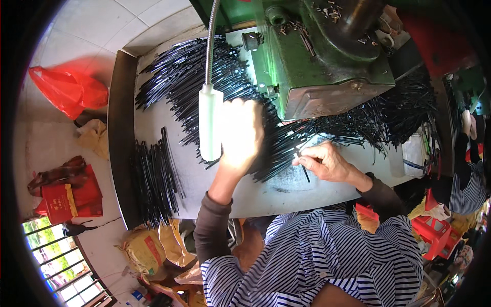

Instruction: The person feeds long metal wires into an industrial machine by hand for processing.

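Long piles of thin black rods cover much of the pale metal worktable. My left hand is over the middle pile, beside the white tubular lamp. Glare washes it out; its fingers look curled, and what they hold is hidden. My right hand is just below the green machine, to the right of my left hand. Thumb and fingers are pinched on one thin black rod, which points down toward the tabletop.
Another bundle of black rods lies by the table's raised left edge. More rods are heaped right of the machine. Small metal pieces sit on its top. Red bags hang left; a red stool is lower right.
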The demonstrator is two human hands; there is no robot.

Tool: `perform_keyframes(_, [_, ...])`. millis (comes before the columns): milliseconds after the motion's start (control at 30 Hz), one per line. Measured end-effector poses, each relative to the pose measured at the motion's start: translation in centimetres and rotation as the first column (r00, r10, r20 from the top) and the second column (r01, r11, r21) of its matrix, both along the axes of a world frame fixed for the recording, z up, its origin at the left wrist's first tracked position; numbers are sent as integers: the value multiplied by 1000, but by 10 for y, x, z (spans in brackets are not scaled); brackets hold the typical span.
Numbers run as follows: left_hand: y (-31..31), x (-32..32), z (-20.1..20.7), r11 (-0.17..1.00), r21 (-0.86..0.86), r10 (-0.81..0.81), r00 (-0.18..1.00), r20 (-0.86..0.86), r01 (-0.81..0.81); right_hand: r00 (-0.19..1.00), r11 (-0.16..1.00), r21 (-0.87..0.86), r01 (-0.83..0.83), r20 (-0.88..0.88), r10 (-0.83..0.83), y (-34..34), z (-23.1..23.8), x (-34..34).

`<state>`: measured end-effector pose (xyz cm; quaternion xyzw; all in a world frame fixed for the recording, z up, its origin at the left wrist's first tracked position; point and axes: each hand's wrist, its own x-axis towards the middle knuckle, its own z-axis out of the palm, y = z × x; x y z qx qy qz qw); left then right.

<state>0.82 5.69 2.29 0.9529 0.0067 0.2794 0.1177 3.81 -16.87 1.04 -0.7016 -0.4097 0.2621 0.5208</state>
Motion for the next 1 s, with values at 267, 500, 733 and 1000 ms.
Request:
perform_keyframes(267, [-7,25,-22,994,105,-36,986,164,19,969,989,28,145,-207,-136,-10,-4,-10])
perform_keyframes(500, [-8,7,-23,966,-35,-255,965,67,258,903,974,30,225,-382,-197,-15,-13,-7])
perform_keyframes(733, [-38,-24,-10,976,-190,-131,985,-114,108,895,917,200,344,-366,-256,-43,-14,-13])
perform_keyframes(1000, [-46,-19,-18,917,-391,-116,991,-64,82,807,974,-164,157,589,-31,-45,-2,-18])
